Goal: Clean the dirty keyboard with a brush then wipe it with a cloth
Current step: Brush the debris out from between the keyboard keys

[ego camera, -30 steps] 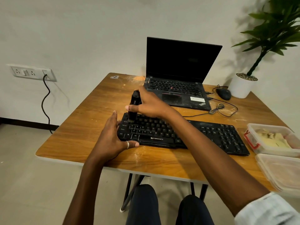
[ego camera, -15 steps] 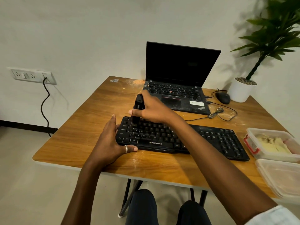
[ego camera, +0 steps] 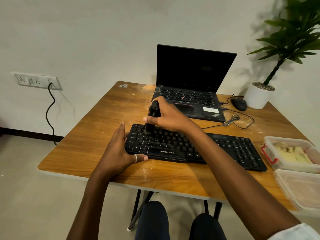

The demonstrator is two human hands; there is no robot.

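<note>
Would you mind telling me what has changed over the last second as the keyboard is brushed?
The right hand has slid the black brush a little rightward across the upper-left keys of the black Zebronics keyboard. Nothing was picked up or let go. The left hand still braces the keyboard's left end; the black laptop stays put.

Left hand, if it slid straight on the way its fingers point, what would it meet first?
Probably nothing near: the left hand points past the left end of the keyboard, over bare table left of the brush and laptop, toward the wall.
</note>
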